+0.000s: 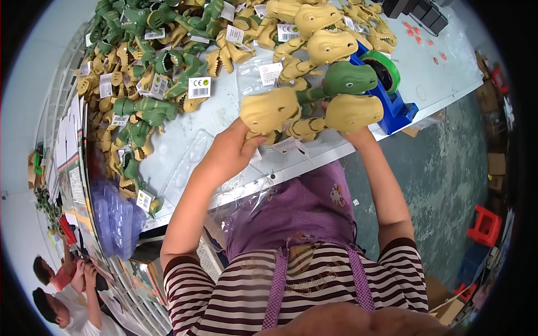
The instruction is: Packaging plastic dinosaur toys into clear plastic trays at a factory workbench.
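Note:
Close to the table's front edge, my left hand (pixel 231 150) is closed on a tan toy dinosaur (pixel 270 111), its thumb by the toy's lower side. My right hand (pixel 357 136) reaches under the head of another tan toy dinosaur (pixel 354 113) and grips it; most of its fingers are hidden behind the toy. Just beyond lies a green toy dinosaur (pixel 350 78), its head pointing right. Two more tan dinosaurs (pixel 332 47) sit farther back, heads also to the right. Clear plastic packaging (pixel 250 78) lies partly beneath the toys.
A blue tape dispenser (pixel 399 109) with a green tape roll (pixel 383 70) stands to the right. Green and tan dinosaurs with white tags (pixel 148 109) pile up at left and back. Clear plastic trays (pixel 115 218) are at lower left. Other people (pixel 67 302) work beyond; a red stool (pixel 485 225) stands right.

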The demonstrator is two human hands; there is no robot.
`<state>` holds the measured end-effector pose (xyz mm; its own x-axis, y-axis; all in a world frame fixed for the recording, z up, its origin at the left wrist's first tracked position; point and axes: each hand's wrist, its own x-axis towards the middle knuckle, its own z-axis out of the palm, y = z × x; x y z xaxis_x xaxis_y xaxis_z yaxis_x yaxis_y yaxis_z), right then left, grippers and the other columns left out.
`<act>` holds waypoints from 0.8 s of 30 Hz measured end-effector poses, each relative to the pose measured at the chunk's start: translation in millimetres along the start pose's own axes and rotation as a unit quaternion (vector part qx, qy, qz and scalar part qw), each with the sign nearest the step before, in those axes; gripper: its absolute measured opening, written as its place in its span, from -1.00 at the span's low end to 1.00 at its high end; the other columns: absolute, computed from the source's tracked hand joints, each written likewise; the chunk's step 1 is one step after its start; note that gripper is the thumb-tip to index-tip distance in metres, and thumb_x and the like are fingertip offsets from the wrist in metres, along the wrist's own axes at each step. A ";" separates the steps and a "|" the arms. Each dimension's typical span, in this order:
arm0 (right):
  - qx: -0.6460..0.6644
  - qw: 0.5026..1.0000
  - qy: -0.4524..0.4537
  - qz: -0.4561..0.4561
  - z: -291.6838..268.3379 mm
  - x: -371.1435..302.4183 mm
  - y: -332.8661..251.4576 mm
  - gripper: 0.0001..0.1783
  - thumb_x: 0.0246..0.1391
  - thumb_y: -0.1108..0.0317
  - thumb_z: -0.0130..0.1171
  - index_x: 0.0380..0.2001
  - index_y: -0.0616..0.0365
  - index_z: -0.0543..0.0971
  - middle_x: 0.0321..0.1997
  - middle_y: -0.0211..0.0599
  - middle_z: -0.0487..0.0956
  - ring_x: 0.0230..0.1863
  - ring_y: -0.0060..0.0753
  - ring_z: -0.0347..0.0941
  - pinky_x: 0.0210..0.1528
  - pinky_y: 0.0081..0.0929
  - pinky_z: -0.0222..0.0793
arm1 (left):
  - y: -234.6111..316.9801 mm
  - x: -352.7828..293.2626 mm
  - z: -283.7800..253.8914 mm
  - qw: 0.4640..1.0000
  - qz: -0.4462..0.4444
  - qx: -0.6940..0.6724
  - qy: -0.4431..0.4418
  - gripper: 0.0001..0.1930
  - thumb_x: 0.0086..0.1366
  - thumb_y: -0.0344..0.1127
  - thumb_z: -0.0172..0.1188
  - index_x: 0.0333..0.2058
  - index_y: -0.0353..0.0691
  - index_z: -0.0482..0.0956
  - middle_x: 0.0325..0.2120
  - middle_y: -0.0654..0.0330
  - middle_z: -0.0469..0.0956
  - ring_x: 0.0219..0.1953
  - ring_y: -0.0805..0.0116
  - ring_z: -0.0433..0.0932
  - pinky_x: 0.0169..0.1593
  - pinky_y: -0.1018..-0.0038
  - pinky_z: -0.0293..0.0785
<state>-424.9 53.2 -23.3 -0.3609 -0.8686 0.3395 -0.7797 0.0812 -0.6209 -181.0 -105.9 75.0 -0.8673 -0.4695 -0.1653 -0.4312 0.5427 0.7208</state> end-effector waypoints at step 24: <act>-0.077 0.996 -0.028 -0.027 6.4 -1.9 27.0 -0.60 -0.03 0.32 0.11 -0.05 0.07 0.46 0.02 -0.23 0.45 0.11 -0.17 0.28 0.17 -0.26 0.12 | -81.2 42.0 -40.0 0.805 0.012 0.515 0.296 -0.39 -0.03 -0.32 0.23 0.07 0.07 0.30 -0.36 0.20 0.43 -0.26 0.23 0.39 -0.19 0.29 0.20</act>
<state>-442.0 53.9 -45.3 -0.2910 -0.8991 0.3270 -0.8676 0.1038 -0.4864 -172.5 -197.6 36.5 -0.7393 -0.5343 0.4097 -0.6579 0.7028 -0.2707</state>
